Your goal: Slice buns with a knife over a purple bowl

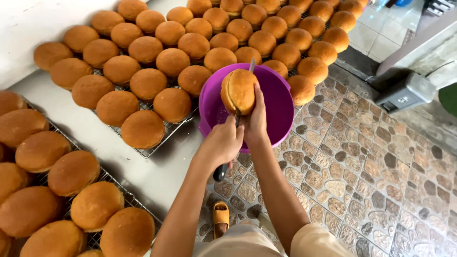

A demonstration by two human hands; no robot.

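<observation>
Clamped on both sides: right hand (257,119) wrapped round one bun (239,91), left hand (223,143) fisted on the knife (220,171).

Holding that bun on edge over the purple basin (281,102), just off the table's (85,126) right edge, with the blade run up through its seam and the tip poking out on top. Looks like the splitting step, mid-cut. Next move calls for a steady, level draw and fingers kept clear of the edge. Counting now: one bun in hand, one knife, one basin, two wire racks. Over forty whole buns on the far rack (147,153), more cut off at the frame's top. Roughly ten on the near rack (112,178) at the left corner.
</observation>
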